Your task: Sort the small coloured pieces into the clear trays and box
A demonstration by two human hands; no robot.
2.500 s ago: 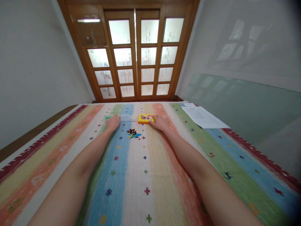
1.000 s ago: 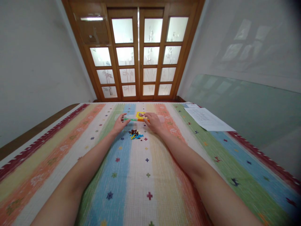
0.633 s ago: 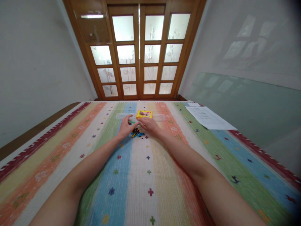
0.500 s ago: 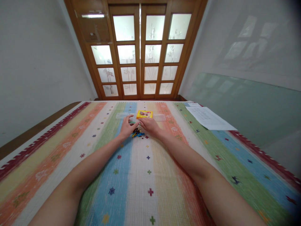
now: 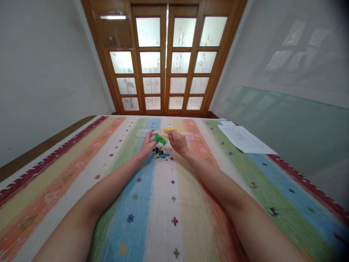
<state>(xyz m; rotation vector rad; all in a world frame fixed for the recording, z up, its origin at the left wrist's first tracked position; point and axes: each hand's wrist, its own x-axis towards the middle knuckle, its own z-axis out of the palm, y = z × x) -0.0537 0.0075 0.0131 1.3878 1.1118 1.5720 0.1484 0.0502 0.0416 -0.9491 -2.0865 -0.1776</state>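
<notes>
A small clear plastic bag [image 5: 164, 146] with green toy pieces [image 5: 160, 139] in it is held above the table. My left hand [image 5: 147, 145] is closed on the bag's left side, thumb and fingers around the edge. My right hand [image 5: 177, 142] is closed in a pinch at the bag's upper right; a whitish bit of what looks like the bag's edge shows at its fingertips. Just below the bag lies a loose pile of small toy pieces [image 5: 161, 155], blue, yellow and dark. Behind my right hand is a yellow box [image 5: 174, 130], partly hidden.
Clear plastic trays or lids stick out left [image 5: 141, 134] and right [image 5: 189, 137] of my hands. White printed sheets [image 5: 247, 139] lie at the right. A striped cloth [image 5: 163, 203] covers the table, with wooden glazed doors [image 5: 164, 58] beyond its far edge.
My hands have drawn slightly apart, the right one turning upward into a pinch. The green pieces in the bag now show plainly. The camera view has shifted a little.
</notes>
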